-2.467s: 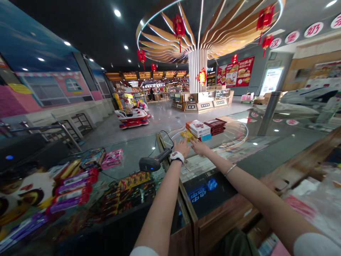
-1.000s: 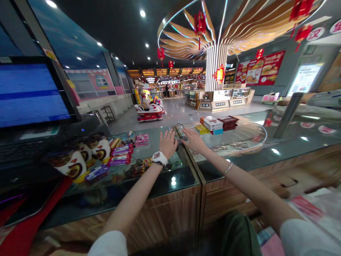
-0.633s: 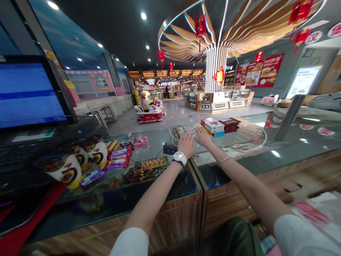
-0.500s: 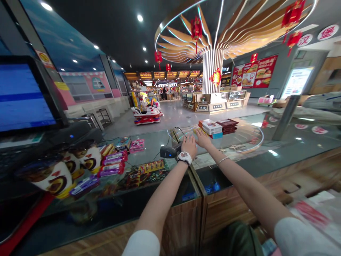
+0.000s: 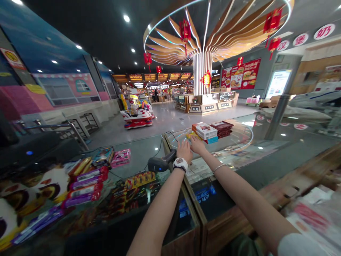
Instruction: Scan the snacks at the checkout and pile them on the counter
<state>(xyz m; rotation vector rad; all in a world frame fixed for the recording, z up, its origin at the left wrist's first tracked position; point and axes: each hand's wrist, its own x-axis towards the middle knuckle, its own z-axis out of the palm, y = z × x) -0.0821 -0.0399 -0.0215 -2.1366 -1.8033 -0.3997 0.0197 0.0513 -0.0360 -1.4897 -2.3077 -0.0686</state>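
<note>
Both my arms stretch out over a glass shop counter [image 5: 138, 156]. My left hand [image 5: 184, 150], with a white watch at the wrist, lies flat on the glass, fingers spread. My right hand [image 5: 197, 145], a thin bracelet behind it, is also open and reaches toward a yellow packet [image 5: 190, 135] beside a stack of flat boxes [image 5: 204, 131]. A dark barcode scanner [image 5: 160, 164] with a blue light lies just left of my left wrist, its cable running to the counter's far edge.
Snack bars and sweet packets [image 5: 85, 179] lie on the glass at the left, with a pink pack [image 5: 121, 157] further back. Dark red boxes [image 5: 223, 128] are stacked behind the white ones. A metal pole [image 5: 274, 113] stands at the right. A kiddie ride [image 5: 136, 117] is out on the floor.
The view has swung right and leaned in, so the blue screen at the left has left the frame. Both hands have reached further out, closer to the yellow packet and boxes.
</note>
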